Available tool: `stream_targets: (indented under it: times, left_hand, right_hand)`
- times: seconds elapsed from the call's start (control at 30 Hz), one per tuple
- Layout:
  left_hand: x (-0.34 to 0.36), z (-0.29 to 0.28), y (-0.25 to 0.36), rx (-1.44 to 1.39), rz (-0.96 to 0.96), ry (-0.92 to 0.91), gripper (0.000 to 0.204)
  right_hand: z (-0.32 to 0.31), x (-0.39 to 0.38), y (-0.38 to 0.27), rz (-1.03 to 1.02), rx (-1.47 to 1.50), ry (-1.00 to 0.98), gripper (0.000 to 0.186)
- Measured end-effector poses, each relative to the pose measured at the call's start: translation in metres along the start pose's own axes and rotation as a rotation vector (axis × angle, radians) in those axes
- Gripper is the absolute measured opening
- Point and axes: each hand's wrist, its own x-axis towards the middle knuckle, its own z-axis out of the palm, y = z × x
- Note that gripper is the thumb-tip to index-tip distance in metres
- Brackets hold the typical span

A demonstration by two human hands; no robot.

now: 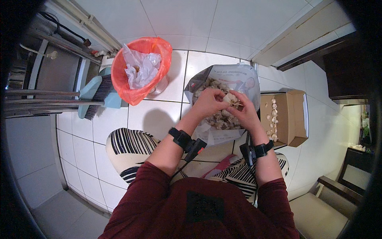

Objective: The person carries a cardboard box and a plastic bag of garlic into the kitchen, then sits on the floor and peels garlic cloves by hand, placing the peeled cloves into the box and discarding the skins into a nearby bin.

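A whitish garlic bulb (230, 98) is held between my two hands, its thin roots pointing right. My right hand (247, 113) has fingers and thumb closed around its right side. From the left, the bent fingers and thumb of my left hand (207, 102) press on the same bulb; their tips are partly hidden. Both hands are over a printed paper-like bag or sheet (215, 137) that holds a heap of garlic bulbs and loose skins (219, 121). To its right, a cardboard box (283, 113) has several garlic cloves (273, 115) lying inside along its left part.
A bin lined with a red plastic bag (131, 93), with crumpled white plastic (147, 65) inside, stands at the far left. Beyond my left knee are a brush (102, 89) and a light-blue dustpan (113, 99). A pale-seated chair (316, 215) is at the lower right.
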Motion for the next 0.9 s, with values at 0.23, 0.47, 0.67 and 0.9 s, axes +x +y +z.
stream_targets:
  times: [0.23,0.47,0.67,0.9]
  left_hand:
    - [-0.002,0.001,-0.001,-0.276,0.022,0.084,0.013]
    - [0.006,0.007,-0.026,-0.728,-0.165,0.098,0.008]
    - [0.006,0.009,-0.038,0.406,0.242,0.538,0.026]
    - [-0.002,0.0,0.002,-0.095,0.18,0.081,0.031]
  right_hand:
    - [-0.004,-0.001,-0.014,0.204,0.41,-0.038,0.053]
    - [-0.003,0.0,-0.011,0.207,0.599,-0.074,0.054]
    - [-0.007,0.001,-0.008,0.172,0.662,-0.012,0.054]
    - [-0.006,-0.003,-0.008,0.137,0.552,-0.024,0.047]
